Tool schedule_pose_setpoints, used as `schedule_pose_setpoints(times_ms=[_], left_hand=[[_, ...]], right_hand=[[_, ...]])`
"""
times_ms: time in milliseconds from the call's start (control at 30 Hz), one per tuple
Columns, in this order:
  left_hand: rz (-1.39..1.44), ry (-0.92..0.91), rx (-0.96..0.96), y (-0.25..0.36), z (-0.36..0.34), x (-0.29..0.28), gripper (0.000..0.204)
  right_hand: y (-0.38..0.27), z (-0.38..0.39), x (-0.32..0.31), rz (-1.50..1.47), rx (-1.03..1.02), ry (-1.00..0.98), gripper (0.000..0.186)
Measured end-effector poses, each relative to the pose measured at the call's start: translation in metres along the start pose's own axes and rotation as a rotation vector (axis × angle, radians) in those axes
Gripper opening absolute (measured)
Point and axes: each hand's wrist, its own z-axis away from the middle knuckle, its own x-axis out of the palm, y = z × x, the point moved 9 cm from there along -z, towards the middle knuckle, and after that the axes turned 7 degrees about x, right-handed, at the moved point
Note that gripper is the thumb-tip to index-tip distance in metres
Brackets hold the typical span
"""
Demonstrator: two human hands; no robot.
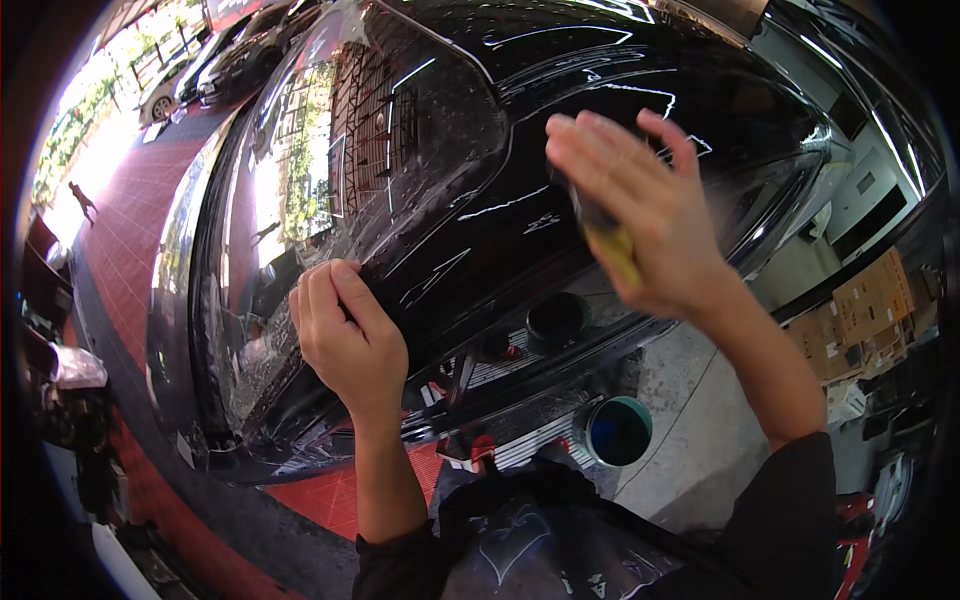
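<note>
A glossy black car body panel (520, 215) and the car's wet glass (290, 190) lie beneath my hands, with droplets and wrinkled clear film (425, 130) along the glass. My left hand (350, 330) is closed beside the lower edge of the glass; its curled fingers hide whatever they hold. Over the black panel, my right hand (640, 205) is blurred by motion, its fingers stretched forward. Under its palm is a small flat yellow-and-dark tool (612, 250), too smeared to tell its kind.
Below the car stand a teal bucket (619, 431) and a dark bucket (558, 318), near a metal step platform (530, 440). Cardboard boxes (870, 305) are stacked at right. Parked cars (235, 60) and a distant person (82, 202) appear at the upper left.
</note>
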Motion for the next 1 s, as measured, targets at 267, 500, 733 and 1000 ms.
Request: schedule_pose_setpoints(times_ms=[267,500,733,1000], left_hand=[[-0.004,0.033,-0.004,-0.004,0.002,-0.004,0.027],[0.029,0.001,-0.027,-0.005,0.004,0.001,0.023],[0.012,-0.004,0.03,-0.009,0.004,0.002,0.029],[0.084,-0.025,0.004,0.005,-0.001,0.01,0.021]], right_hand=[[-0.007,-0.01,0.001,0.075,-0.121,-0.083,0.055],[-0.005,-0.014,0.007,0.067,-0.108,-0.096,0.045],[0.008,-0.018,0.015,0.064,-0.089,-0.104,0.045],[0.196,0.029,-0.058,-0.162,0.392,0.093,0.039]])
